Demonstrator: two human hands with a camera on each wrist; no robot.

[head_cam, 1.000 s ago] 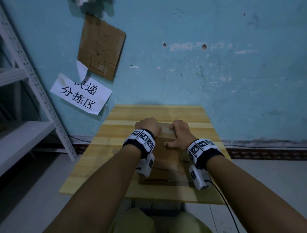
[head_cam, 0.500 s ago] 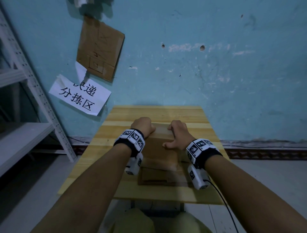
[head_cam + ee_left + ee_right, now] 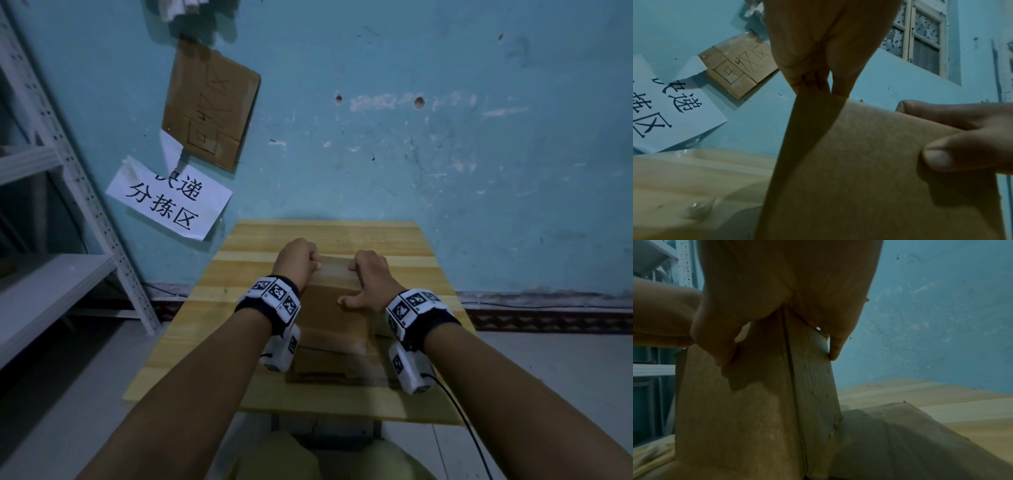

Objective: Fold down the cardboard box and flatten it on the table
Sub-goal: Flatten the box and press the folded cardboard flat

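Observation:
A brown cardboard box [image 3: 330, 315] stands in the middle of the wooden table [image 3: 246, 246], its panel tilted and a flap lying flat on the near side [image 3: 325, 366]. My left hand [image 3: 298, 257] grips the far left corner of the box with curled fingers. My right hand [image 3: 368, 277] holds the far right edge, fingers over the top and thumb [image 3: 347, 300] pressed on the near panel. In the left wrist view my left hand [image 3: 813, 84] pinches the box edge [image 3: 869, 162]. The right wrist view shows my right hand [image 3: 777, 340] clasping the box corner [image 3: 756, 402].
A metal shelf rack [image 3: 68, 192] stands left of the table. A blue wall [image 3: 445, 154] rises right behind the table, with a paper sign [image 3: 168, 202] and a cardboard piece [image 3: 209, 109] stuck on it. Bare tabletop lies on both sides of the box.
My left hand has slid from the left side to the far left corner of the box. The right hand stays on the far right edge.

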